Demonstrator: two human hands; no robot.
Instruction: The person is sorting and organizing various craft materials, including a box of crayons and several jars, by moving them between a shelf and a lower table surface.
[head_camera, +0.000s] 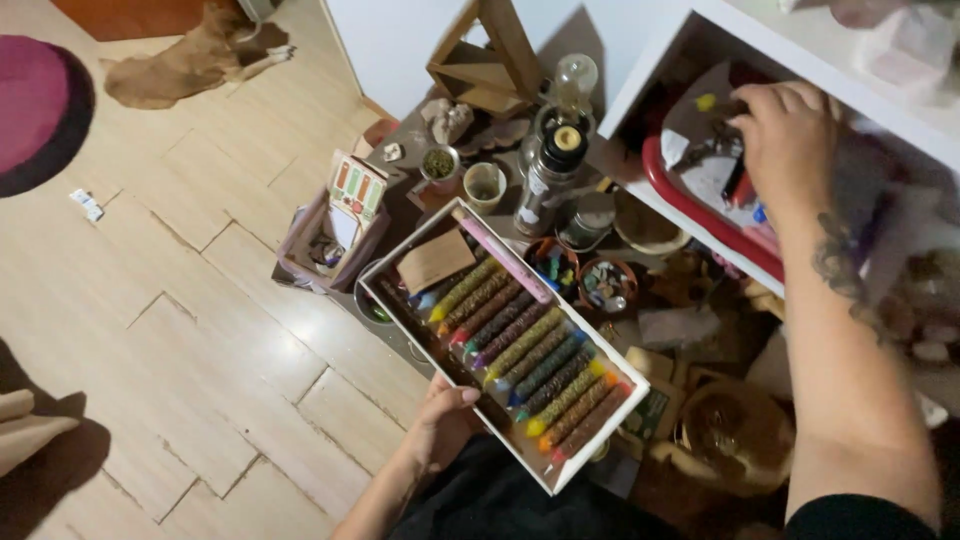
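Head view looks down on the left hand (440, 425), which grips the long side of a shallow white box (620, 395), thumb over the rim and fingers hidden beneath. That box hangs in the air above a low, crowded surface (405, 215). Inside it lie glittered candles (525, 355) in a tight row, with a brown card (435, 260) at the far end. It looks light and fairly stiff, but held by one edge it could tip, and the candles would likely slide or snap, so a grip under the middle of the base seems safer. The right hand (790, 135) reaches into a white shelf (650, 75), fingers curled over small items on a red tray (700, 215); whether it pinches anything I cannot tell. Jars (550, 175), small cups (485, 185) and bowls (605, 285) crowd the surface. Beyond lies a pale wooden floor (190, 300), where a dog (185, 60) rests beside a dark red cushion (35, 105).
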